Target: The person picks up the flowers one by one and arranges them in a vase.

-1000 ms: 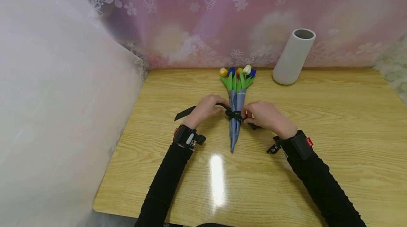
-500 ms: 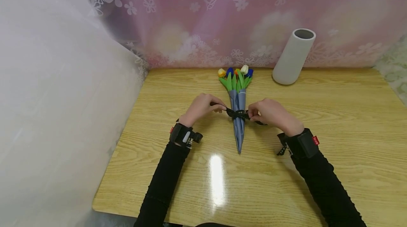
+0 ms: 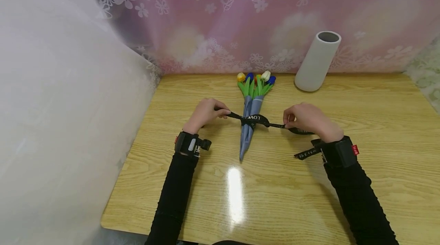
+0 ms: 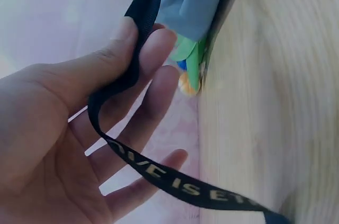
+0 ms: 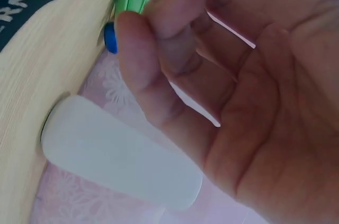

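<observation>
A bouquet of tulips in grey-blue wrapping lies on the table, its yellow, blue, red and white heads toward the back. Around its middle runs a black ribbon with pale lettering, crossed or looped at the front. On the left side my left hand pinches one length of ribbon between thumb and index finger; the left wrist view shows the tail hanging past the palm. To the right, my right hand pinches the other length, whose tail droops below the hand. Both lengths stretch out sideways from the bouquet.
A white vase stands upright at the back right of the wooden table. Behind the table hangs a pink floral curtain. A white sheet borders the left side.
Both hands have moved apart, the left hand leftward and the right hand rightward, drawing the ribbon out. The bouquet's pointed lower end swung right, then left.
</observation>
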Demonstrator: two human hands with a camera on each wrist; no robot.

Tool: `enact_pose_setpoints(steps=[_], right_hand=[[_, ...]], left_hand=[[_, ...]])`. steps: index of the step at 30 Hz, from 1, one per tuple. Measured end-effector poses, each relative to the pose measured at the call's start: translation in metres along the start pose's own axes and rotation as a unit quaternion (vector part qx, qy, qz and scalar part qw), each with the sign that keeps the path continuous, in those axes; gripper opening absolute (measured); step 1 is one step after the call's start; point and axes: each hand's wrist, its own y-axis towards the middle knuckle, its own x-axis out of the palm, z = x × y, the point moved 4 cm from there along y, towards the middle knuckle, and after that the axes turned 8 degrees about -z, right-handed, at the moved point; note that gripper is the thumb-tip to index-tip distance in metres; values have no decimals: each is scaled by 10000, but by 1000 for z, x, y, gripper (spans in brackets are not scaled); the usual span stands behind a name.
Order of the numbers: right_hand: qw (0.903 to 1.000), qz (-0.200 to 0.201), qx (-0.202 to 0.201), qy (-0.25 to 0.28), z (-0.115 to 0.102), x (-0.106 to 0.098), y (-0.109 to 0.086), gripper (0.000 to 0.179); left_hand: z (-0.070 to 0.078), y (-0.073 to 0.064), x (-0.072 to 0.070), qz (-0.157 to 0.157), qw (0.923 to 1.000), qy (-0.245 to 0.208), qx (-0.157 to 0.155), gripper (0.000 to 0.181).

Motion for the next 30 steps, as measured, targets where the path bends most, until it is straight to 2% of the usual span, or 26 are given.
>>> enact_pose_setpoints(steps=[7, 11, 15, 22, 24, 26, 30], right_hand=[[9980, -176, 603, 50, 28, -10, -18, 8], [9950, -231, 966, 135, 41, -16, -28, 4], [9931, -190, 1153, 111, 47, -21, -33, 5], [9889, -48, 1484, 116, 56, -25, -39, 15], [9892, -11, 1459, 153, 54, -25, -39, 19], [9915, 123, 1286, 135, 49, -26, -35, 23], [9953, 690, 680, -21, 29, -26, -23, 21]], left_hand=[[-17, -13, -18, 94, 9982, 37, -584, 22], [-29, -24, -30, 375, 9933, 298, -1054, 23], [-38, -35, -40, 925, 9793, 652, -1681, 23], [-43, -48, -51, 1865, 9445, 1186, -2431, 23], [-41, -49, -52, 2021, 9381, 1336, -2475, 24], [-35, -46, -51, 2184, 9385, 1407, -2276, 28], [-8, -31, -42, 2353, 9566, 1139, -1287, 28]])
